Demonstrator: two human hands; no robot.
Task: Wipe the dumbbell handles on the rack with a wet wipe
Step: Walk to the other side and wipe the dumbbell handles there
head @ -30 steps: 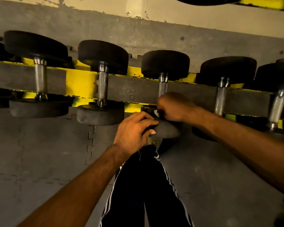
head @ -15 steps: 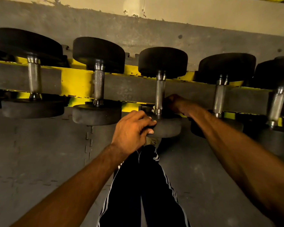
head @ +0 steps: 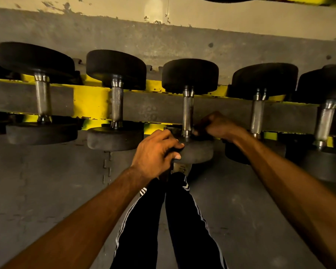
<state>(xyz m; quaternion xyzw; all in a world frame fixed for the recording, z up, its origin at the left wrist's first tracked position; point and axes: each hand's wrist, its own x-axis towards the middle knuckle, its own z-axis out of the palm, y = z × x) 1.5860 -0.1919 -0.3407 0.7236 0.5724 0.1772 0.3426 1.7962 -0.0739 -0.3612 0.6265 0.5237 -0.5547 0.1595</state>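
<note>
Left grip (head: pixel 155 150) clasps near head of middle dumbbell (head: pixel 188 111); right grip (head: pixel 217 126) is curled beside its handle, on what I cannot tell.

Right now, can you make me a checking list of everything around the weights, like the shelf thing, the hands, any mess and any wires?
Surface: yellow-and-grey rack holding five dumbbells in a row.
Job's things: middle dumbbell, its metal handle uncovered; wet wipe not visible.
Clutter: nothing seen.
Hands: left hand grips the middle dumbbell's near head; right hand is curled beside the handle's near end, and what it holds is hidden.
Cables: nothing seen.
Surroundings: grey floor mats, scuffed wall, the person's striped black trousers.
</note>
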